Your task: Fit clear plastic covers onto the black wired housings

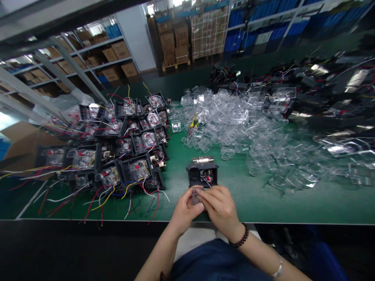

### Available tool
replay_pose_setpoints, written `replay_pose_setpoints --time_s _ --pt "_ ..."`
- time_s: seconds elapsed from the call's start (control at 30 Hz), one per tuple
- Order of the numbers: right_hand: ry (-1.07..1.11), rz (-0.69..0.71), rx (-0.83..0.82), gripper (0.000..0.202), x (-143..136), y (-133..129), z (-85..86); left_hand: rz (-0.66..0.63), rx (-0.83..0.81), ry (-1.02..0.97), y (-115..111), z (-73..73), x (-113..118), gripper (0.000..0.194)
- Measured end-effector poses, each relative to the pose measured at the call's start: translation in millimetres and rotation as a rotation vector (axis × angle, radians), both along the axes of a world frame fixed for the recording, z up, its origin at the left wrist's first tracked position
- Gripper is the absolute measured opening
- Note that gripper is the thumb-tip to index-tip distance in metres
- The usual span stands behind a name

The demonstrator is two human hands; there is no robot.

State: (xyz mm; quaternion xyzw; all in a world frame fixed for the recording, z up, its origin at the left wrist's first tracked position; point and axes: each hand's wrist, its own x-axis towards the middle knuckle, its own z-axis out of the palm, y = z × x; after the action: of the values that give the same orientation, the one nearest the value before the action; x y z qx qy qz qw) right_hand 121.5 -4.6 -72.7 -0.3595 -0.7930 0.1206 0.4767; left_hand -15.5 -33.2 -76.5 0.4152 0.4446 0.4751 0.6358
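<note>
Close to the table's front edge, my left hand (186,210) and my right hand (220,207) meet around a small clear plastic part (195,197). Fingers of both hands pinch it, and they cover much of its outline. Just beyond my fingertips sits a dark grey housing (193,175), open side up, with a round red and clear mechanism (206,175) and a white wire inside. A silver metal cylinder (202,160) lies along the housing's far side.
Rows of similar grey housings (143,144) with loose coloured wires stand at the left. Clear plastic covers (228,113) are heaped at centre right, with yellow-handled pliers (192,124) beside them. Dark assemblies (310,86) lie far right. A cardboard box (26,136) stands left.
</note>
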Motion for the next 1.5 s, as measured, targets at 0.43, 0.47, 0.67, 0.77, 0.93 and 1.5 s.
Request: replay_pose_setpoints --time_s 0.43,0.47,0.67,0.77,0.93,1.5 --pt "-0.008 0.001 -0.01 0.019 -0.2 -3.6 1.7 0.002 -0.008 -0.086 -0.5 2.3 0.4 0.06" --pt "-0.01 0.002 -0.011 0.019 0.0 -3.6 1.9 0.0 -0.01 -0.091 -0.5 1.6 0.3 0.06" --pt "-0.014 0.008 -0.015 0.021 0.2 -4.1 2.1 -0.001 -0.006 -0.101 -0.8 -1.9 0.2 0.059" --pt "-0.001 -0.003 -0.004 0.02 -0.5 -4.4 2.6 -0.007 -0.019 -0.099 -0.8 -0.4 0.2 0.06" --pt "0.007 -0.002 0.007 0.02 -1.1 -4.8 3.6 -0.003 -0.022 -0.087 -1.0 1.1 -0.2 0.061" --pt "0.199 -0.205 -0.004 0.007 -6.5 -7.9 2.6 -0.042 -0.01 -0.069 0.7 2.0 -0.5 0.06"
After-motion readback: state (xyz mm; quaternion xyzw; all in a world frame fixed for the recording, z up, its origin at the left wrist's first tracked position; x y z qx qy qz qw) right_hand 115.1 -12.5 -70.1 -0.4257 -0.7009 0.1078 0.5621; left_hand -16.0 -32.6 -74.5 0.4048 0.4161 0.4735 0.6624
